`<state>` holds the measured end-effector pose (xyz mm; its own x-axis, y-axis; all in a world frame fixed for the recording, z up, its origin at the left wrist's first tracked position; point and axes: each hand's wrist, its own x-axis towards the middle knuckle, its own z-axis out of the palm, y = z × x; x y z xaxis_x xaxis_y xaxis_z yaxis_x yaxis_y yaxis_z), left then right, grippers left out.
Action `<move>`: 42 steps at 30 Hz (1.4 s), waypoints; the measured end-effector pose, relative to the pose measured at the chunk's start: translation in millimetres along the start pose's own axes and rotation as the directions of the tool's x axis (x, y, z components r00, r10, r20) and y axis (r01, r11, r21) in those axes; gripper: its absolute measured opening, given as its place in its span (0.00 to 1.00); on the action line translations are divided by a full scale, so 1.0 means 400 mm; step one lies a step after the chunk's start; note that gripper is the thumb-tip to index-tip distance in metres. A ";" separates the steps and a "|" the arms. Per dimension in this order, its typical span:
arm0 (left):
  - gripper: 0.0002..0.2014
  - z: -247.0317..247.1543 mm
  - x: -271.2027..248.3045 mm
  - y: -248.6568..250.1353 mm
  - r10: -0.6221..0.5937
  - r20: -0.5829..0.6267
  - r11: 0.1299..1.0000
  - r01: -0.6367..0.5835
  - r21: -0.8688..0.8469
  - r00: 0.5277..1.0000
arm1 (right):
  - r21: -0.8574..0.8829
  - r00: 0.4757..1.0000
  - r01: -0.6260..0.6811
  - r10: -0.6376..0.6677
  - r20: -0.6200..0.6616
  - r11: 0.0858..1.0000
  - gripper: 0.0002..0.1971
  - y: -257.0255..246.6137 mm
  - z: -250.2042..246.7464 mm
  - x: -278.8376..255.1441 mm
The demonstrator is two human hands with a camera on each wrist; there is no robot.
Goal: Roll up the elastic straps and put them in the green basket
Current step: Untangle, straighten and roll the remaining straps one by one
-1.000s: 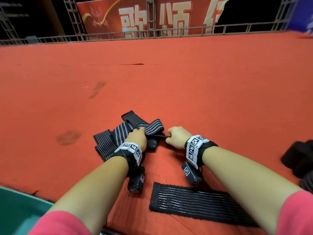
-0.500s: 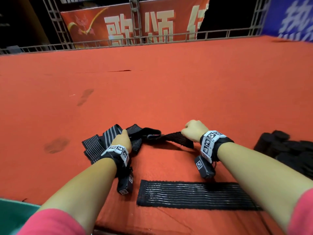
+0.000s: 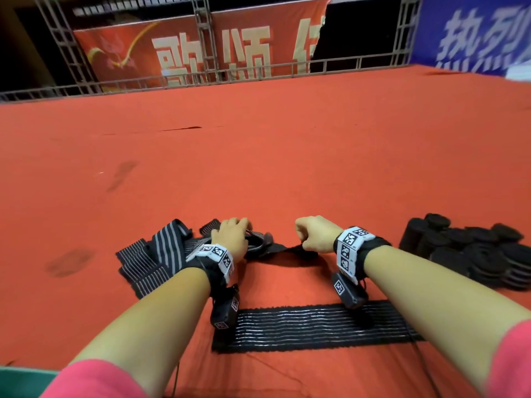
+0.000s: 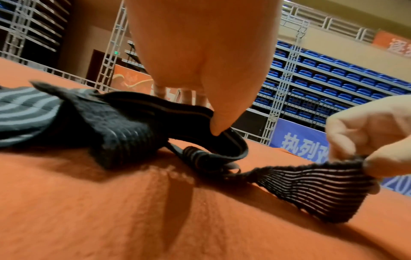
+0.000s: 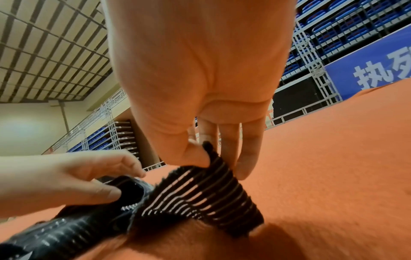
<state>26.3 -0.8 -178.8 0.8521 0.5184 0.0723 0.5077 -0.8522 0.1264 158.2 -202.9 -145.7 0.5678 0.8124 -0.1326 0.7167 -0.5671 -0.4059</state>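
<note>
Right hand (image 3: 315,234): thumb and fingers pinch one end of a black striped elastic strap (image 3: 290,250), lifted just off the red carpet (image 3: 258,168). The right-wrist view shows that end fanned out under the thumb.

Left hand (image 3: 233,236): fingers curled down, thumb tip pressed onto a folded loop of the same strap, pinning it where it leaves the tangled pile (image 3: 155,259). The strap runs between the two hands, twisted and narrow in the middle, not yet flat.

Landmark: the tangled pile, a heap of loose grey-striped straps, touches the left hand on its left side.

- Toward the person from the pile, and to its right: one flat strap (image 3: 310,326) lies stretched out on the carpet beneath both wrists, unrolled.
- Well to the right of the pile, beyond the right hand: a cluster of rolled straps (image 3: 471,251), dark cylinders lying on the carpet, not in any basket.
- Near-left of the pile, at the bottom edge of the head view: a green sliver, likely the green basket (image 3: 17,380); contents not visible.

Judgement: partway. Several rolls made, none seen basketed; one strap being pulled free, one flat, more in the pile.
</note>
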 end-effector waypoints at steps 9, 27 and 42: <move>0.15 0.041 0.027 0.048 0.219 0.133 0.972 -0.228 0.056 0.967 | -0.106 0.989 0.129 -0.119 0.088 0.986 0.26 -0.025 0.073 0.061; 0.16 0.033 0.007 -0.005 -0.040 -0.015 0.987 0.042 0.152 0.999 | -0.182 0.998 0.041 -0.048 -0.036 0.982 0.13 0.040 0.060 0.046; 0.23 -0.028 -0.067 -0.067 -0.152 0.170 0.973 0.118 0.196 0.974 | -0.108 0.945 -0.168 0.129 -0.301 0.980 0.11 0.077 -0.093 -0.101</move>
<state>-11.7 8.9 -173.0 0.7739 0.6224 -0.1167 0.6198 -0.7823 -0.0624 172.5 -258.2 -119.4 0.7507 0.6540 0.0941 0.6506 -0.7069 -0.2776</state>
